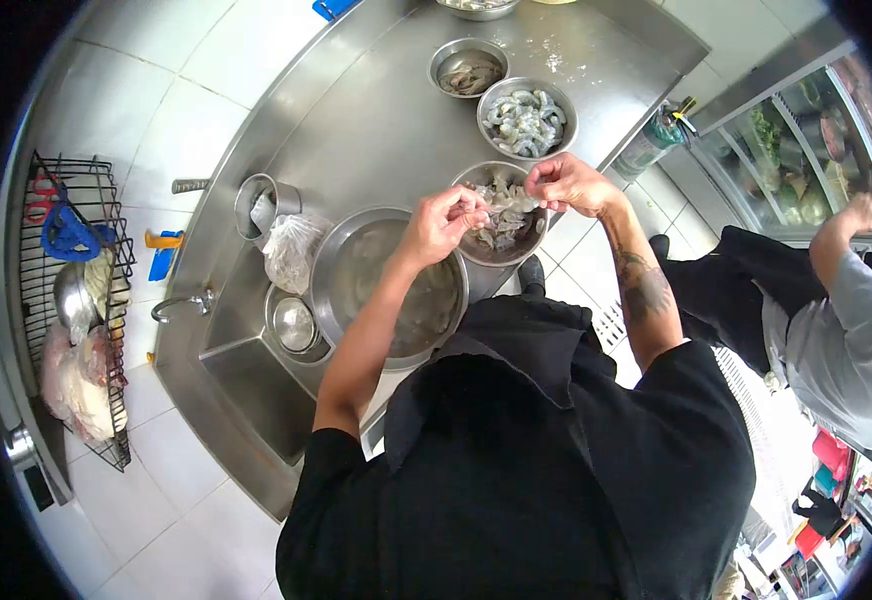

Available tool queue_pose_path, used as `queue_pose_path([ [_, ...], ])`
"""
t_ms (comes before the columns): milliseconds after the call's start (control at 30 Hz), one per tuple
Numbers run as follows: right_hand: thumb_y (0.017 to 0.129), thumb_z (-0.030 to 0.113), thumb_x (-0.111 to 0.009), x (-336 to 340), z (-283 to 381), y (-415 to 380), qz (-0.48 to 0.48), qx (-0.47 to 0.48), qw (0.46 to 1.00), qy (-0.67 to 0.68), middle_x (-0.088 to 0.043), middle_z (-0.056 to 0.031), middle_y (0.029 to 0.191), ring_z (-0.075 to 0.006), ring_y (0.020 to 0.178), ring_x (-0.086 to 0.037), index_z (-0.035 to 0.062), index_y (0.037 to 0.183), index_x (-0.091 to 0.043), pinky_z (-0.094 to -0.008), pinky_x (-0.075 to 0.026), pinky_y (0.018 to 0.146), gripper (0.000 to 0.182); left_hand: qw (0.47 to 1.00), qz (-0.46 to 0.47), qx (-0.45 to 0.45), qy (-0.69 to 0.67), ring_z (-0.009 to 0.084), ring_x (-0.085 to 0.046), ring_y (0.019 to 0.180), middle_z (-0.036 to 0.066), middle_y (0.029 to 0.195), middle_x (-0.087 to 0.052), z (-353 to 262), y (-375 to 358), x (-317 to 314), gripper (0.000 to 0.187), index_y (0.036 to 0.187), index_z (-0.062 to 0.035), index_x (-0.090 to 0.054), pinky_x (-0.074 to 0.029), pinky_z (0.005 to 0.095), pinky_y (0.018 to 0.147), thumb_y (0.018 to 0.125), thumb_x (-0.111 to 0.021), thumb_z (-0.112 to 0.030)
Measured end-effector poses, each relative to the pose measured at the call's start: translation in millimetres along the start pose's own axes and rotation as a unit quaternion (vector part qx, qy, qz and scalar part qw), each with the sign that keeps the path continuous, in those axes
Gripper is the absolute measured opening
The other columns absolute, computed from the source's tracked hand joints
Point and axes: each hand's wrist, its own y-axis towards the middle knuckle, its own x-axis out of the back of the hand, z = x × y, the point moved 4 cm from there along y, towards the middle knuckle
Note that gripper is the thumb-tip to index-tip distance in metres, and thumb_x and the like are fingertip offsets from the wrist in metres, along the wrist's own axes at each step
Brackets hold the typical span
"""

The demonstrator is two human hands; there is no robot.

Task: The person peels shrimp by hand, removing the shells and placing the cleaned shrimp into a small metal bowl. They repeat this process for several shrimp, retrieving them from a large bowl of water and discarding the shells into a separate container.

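Observation:
My left hand (448, 221) and my right hand (568, 184) are raised together over a steel bowl (468, 178) of raw shrimp pieces. Both pinch a pale shrimp (501, 203) stretched between their fingertips. Beyond it stands a bowl of peeled grey shrimp (526, 121), and farther back a smaller bowl of shells or scraps (469, 68). Under my left forearm sits a large steel basin (356, 262) holding water.
A steel counter (376, 110) with a sink (256, 385) and tap (178, 303) lies on the left. A cup (261, 205), plastic bag (294, 248) and small lid (294, 323) are near the basin. A wire rack (76, 300) hangs on the tiled wall. Another person (836, 320) stands at the right by a glass display.

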Motion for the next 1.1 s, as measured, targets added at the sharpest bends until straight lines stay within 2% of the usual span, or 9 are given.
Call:
queue_pose_path([
  [233, 0.079, 0.007, -0.067, 1.6, 9.1, -15.5, -0.017, -0.023, 0.978, -0.208, -0.061, 0.0032, 0.073, -0.0041, 0.059, -0.053, 0.0038, 0.087, -0.068, -0.0198, -0.042, 0.05, 0.009, 0.998, -0.034, -0.002, -0.055, 0.0122, -0.065, 0.08, 0.01, 0.097, -0.065, 7.5, -1.1, 21.5, 0.014, 0.087, -0.0003, -0.05, -0.055, 0.027, 0.074, 0.094, -0.061, 0.0],
  [300, 0.081, 0.008, -0.067, -2.6, 14.2, -21.1, 0.02, 0.011, 0.983, -0.183, -0.062, 0.0044, 0.074, -0.0037, 0.062, -0.053, 0.0041, 0.09, -0.069, -0.0198, -0.044, 0.053, 0.01, 0.997, -0.016, 0.026, 0.071, 0.0128, -0.065, 0.081, 0.008, 0.097, -0.065, 11.5, -5.1, 24.2, 0.012, 0.092, -0.0008, -0.053, -0.055, 0.0258, 0.073, 0.093, -0.065, -0.004],
  [467, 0.081, 0.011, -0.071, -22.3, 9.8, 0.3, 0.017, 0.02, 0.974, -0.225, -0.065, 0.0028, 0.076, -0.0059, 0.067, -0.057, 0.0048, 0.094, -0.071, -0.0241, -0.048, 0.059, 0.015, 0.992, -0.024, 0.009, 0.127, 0.0123, -0.068, 0.076, 0.014, 0.098, -0.072, 14.8, 2.6, -13.4, 0.042, 0.125, 0.0009, -0.061, -0.054, 0.0293, 0.069, 0.088, -0.073, -0.018],
  [567, 0.078, 0.012, -0.073, -35.4, 7.3, 17.6, -0.045, 0.092, 0.925, -0.367, -0.068, -0.0025, 0.077, -0.0103, 0.069, -0.061, 0.0042, 0.093, -0.071, -0.0289, -0.05, 0.063, 0.017, 0.988, -0.034, 0.118, 0.089, 0.0128, -0.067, 0.067, 0.01, 0.081, -0.073, 43.2, 6.8, -12.1, 0.028, 0.111, 0.0023, -0.068, -0.055, 0.0306, 0.065, 0.091, -0.068, -0.017],
  [600, 0.075, 0.011, -0.073, -37.3, 0.6, 24.5, -0.067, 0.159, 0.898, -0.405, -0.07, -0.0105, 0.08, -0.02, 0.072, -0.066, 0.0033, 0.093, -0.071, -0.034, -0.052, 0.067, 0.02, 0.987, -0.07, 0.111, 0.098, 0.0155, -0.069, 0.063, 0.012, 0.072, -0.071, 48.2, 6.0, -11.0, 0.021, 0.099, 0.0033, -0.071, -0.054, 0.0307, 0.061, 0.093, -0.064, -0.015],
  [733, 0.071, 0.008, -0.07, -58.2, -8.6, 29.6, -0.087, 0.272, 0.84, -0.461, -0.065, -0.0161, 0.081, -0.0359, 0.078, -0.063, 0.0025, 0.087, -0.067, -0.0415, -0.051, 0.071, 0.018, 0.976, -0.068, 0.114, 0.173, 0.013, -0.069, 0.067, 0.01, 0.076, -0.072, 49.6, 4.4, -3.8, 0.023, 0.103, 0.004, -0.07, -0.054, 0.0296, 0.063, 0.095, -0.063, -0.016],
  [933, 0.073, 0.004, -0.067, -76.1, 0.2, 6.0, -0.065, 0.343, 0.797, -0.493, -0.061, -0.0137, 0.09, -0.0361, 0.081, -0.061, 0.004, 0.09, -0.063, -0.0445, -0.05, 0.07, 0.018, 0.947, -0.081, 0.037, 0.309, 0.019, -0.071, 0.069, 0.013, 0.077, -0.072, 65.5, 5.6, 15.0, 0.017, 0.095, 0.0012, -0.071, -0.055, 0.0313, 0.068, 0.089, -0.065, -0.013],
  [1033, 0.074, 0.004, -0.067, -62.8, 20.2, -8.8, -0.086, 0.329, 0.8, -0.494, -0.062, -0.0135, 0.09, -0.0347, 0.082, -0.062, 0.0042, 0.092, -0.065, -0.0423, -0.051, 0.071, 0.018, 0.958, -0.05, 0.208, 0.192, 0.0241, -0.071, 0.078, 0.016, 0.092, -0.072, 87.0, 4.2, 19.3, 0.018, 0.095, -0.0029, -0.072, -0.055, 0.0332, 0.073, 0.087, -0.069, -0.019],
  [1100, 0.077, 0.0, -0.068, -39.6, 35.2, -14.1, -0.15, 0.302, 0.813, -0.475, -0.066, -0.0115, 0.093, -0.0276, 0.083, -0.067, 0.0023, 0.098, -0.066, -0.0359, -0.053, 0.075, 0.021, 0.933, -0.048, 0.009, 0.357, 0.0282, -0.068, 0.094, 0.02, 0.108, -0.069, 76.2, 7.7, 9.4, 0.021, 0.094, -0.0057, -0.074, -0.054, 0.037, 0.081, 0.086, -0.072, -0.025],
])
